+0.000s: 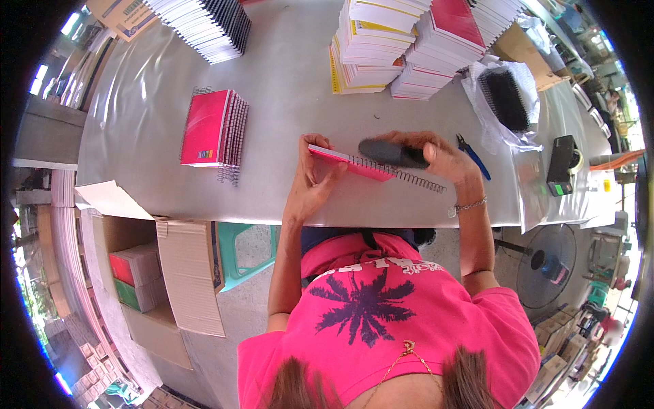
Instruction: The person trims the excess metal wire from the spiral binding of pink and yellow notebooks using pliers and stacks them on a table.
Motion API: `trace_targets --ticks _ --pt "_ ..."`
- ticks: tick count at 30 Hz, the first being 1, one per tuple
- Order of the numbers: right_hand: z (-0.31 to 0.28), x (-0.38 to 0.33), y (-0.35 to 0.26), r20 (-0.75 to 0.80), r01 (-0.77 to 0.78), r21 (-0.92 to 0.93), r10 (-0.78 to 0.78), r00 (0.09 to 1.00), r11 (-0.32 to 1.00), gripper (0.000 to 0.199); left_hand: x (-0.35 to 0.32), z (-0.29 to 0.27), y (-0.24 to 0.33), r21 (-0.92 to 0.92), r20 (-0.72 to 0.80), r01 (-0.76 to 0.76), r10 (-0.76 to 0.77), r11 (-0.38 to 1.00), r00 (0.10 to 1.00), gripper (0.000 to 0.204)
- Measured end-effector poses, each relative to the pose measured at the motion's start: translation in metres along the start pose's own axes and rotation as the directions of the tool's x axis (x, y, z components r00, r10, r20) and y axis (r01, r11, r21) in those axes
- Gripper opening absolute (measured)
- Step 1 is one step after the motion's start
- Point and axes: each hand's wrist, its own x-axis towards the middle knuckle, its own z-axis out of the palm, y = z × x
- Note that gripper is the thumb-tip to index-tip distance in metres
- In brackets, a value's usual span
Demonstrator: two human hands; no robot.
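Observation:
At the table's near edge, my left hand grips a thin notebook with a red cover, thumb on the near side and fingers behind. A dark wire coil runs along its upper edge and sticks out past its right end. My right hand is closed round a dark grey, rounded oblong tool, held against or just above the coil. Its exact kind I cannot make out, and most right fingers are hidden behind it. Blue-handled pliers lie just right of that hand.
Coil-bound red notebooks are piled on the left. Far back stand page stacks and black-coiled books. On the right are black coils in plastic and a tape dispenser. An opened carton and a fan flank me.

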Motion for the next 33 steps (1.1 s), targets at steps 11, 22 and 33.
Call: trace_targets --ticks 11,22,33 --pt "0.026 0.025 -0.006 -0.135 -0.099 -0.675 0.009 0.991 0.731 0.046 0.0 -0.003 -0.004 -0.147 0.026 -0.001 0.004 0.989 1.0 0.046" --pt "0.019 0.006 -0.002 0.032 -0.031 -0.231 0.039 0.999 0.973 0.067 -0.002 -0.004 0.0 -0.123 0.044 0.018 -0.013 0.992 0.999 0.039" --pt "0.038 0.007 -0.016 0.031 0.006 -0.293 0.004 1.0 0.956 0.042 0.0 -0.009 -0.007 -0.255 0.098 0.001 0.025 0.967 0.995 0.04"
